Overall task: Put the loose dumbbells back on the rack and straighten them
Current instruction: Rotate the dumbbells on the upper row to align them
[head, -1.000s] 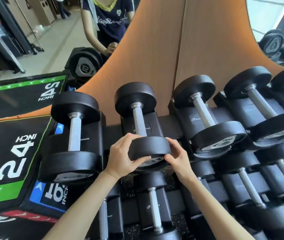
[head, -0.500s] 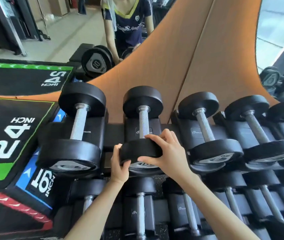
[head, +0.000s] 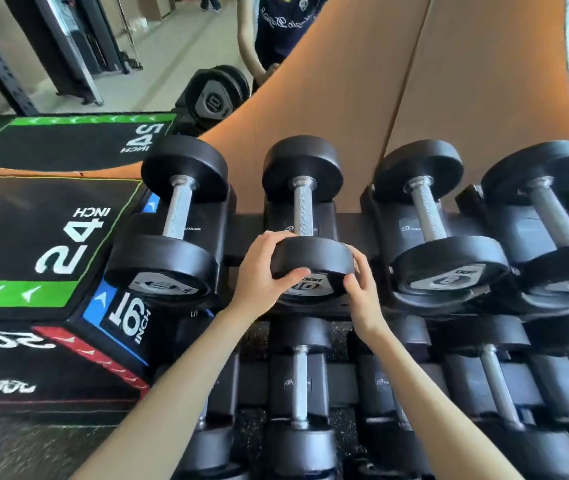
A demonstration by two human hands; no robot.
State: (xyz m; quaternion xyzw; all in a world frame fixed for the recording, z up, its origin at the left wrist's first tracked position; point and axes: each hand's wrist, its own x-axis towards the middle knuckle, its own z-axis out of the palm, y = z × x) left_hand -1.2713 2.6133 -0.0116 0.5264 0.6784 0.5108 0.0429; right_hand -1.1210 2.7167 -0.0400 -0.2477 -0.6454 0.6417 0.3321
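- Gripping the near head of the dumbbell [head: 312,261], both hands are engaged. The weight is seated in its cradle on the top tier of the rack [head: 246,233], second from the left end, with the handle running twelve to six o'clock.
- The left hand [head: 260,273] is set at nine o'clock on the head. The fingers are curled over the upper rim and the thumb is clamped on the front edge.
- The right hand [head: 362,292] is set at four o'clock. The thumb is hooked on the lower rim and the fingers are wrapped behind the edge, their tips partly hidden.
- Half a second ago the right hand was laid over the top of the head and the left held low at seven o'clock. Both grips have since been shifted round the rim.
- The re-gripping is judged to be a rotation of the head in its cradle, so racking is done here and straightening is in hand.
- The end plate is partly covered by both thumbs, so its alignment cannot be confirmed.
- The left neighbour [head: 175,216] at nine o'clock and the right neighbour [head: 428,216] at three o'clock are seated and untouched.
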